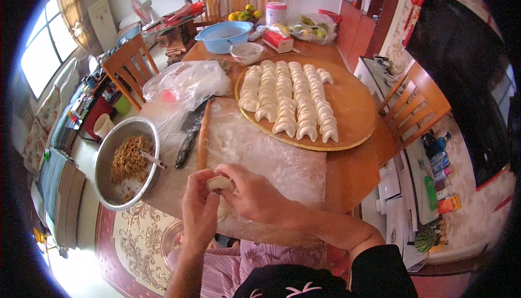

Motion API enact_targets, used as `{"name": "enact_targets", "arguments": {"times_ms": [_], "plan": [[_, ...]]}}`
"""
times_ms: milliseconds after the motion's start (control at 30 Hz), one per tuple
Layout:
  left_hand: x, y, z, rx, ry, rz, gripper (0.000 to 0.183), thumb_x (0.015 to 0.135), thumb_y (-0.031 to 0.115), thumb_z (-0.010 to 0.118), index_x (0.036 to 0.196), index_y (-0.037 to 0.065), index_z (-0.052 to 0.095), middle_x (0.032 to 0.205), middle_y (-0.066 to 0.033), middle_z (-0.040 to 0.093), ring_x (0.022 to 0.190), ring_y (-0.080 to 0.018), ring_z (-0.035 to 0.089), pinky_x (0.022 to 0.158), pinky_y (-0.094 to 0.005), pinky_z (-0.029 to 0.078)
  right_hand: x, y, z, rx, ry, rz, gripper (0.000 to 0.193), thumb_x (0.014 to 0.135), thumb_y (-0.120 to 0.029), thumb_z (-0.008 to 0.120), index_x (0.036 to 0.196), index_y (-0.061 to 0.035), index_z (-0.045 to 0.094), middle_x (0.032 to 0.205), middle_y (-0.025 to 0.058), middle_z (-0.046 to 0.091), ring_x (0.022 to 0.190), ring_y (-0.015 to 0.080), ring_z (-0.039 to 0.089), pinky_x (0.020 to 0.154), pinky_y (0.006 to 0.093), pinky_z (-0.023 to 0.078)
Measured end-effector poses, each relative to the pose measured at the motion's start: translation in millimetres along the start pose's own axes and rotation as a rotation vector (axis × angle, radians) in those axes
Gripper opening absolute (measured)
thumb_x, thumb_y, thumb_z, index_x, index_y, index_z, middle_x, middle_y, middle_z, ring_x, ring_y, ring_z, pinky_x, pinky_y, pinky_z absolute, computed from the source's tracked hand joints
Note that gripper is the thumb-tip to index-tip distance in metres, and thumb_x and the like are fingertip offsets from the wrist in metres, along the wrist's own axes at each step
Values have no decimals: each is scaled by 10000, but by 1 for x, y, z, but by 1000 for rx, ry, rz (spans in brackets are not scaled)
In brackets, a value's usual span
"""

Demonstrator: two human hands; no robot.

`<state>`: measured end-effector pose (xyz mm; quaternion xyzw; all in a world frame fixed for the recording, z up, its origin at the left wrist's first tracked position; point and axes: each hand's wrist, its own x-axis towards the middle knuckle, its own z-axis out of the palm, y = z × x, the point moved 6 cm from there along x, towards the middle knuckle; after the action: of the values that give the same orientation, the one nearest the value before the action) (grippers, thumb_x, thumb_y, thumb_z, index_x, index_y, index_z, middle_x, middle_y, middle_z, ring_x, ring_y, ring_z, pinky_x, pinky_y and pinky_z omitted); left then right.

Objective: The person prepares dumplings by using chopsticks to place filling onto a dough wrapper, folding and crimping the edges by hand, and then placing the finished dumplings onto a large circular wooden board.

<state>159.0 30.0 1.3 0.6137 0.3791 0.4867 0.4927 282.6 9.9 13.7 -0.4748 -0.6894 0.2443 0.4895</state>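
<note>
Between the fingers of my left hand (198,203) and my right hand (252,192) is a pale dumpling (220,184), pinched from both sides over the near edge of the table. Beyond my hands lies a floured board (271,162). A wooden rolling pin (203,138) rests along its left side, beside a knife (187,149) with a black handle. To the left stands a metal bowl (153,176) of brown minced filling (129,162) with a utensil in it. Rows of shaped dumplings (285,94) cover much of a round wooden tray (353,119) at the far right.
A crumpled clear plastic bag (187,84) lies behind the knife. Farther back are a blue basin (223,36), a patterned bowl (247,52), a red tissue box (278,41) and bagged fruit (315,29). Wooden chairs (130,65) stand around the table.
</note>
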Motion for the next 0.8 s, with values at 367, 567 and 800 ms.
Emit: {"name": "enact_targets", "arguments": {"times_ms": [367,567,800], "plan": [[43,12,147,297,-416,203,371,830,27,528,1196,19,467,1122,-208,562,1042,-339,567,863,-399,464,-32,83,-157,165,395,307,316,796,-207,656,1047,-27,586,985,95,612,911,165,578,797,313,477],[61,-5,238,458,-638,348,311,828,47,517,1134,6,485,1077,-232,540,997,-416,534,860,-446,439,-37,169,-275,-4,619,374,260,739,-145,664,969,-32,621,916,54,630,868,172,581,776,304,472],[109,-23,302,688,-667,536,183,808,77,521,964,-15,493,1023,-207,529,963,-394,527,816,-468,434,27,240,-321,-302,567,301,251,697,-137,687,934,-62,646,885,79,660,836,236,624,770,339,484]]}}
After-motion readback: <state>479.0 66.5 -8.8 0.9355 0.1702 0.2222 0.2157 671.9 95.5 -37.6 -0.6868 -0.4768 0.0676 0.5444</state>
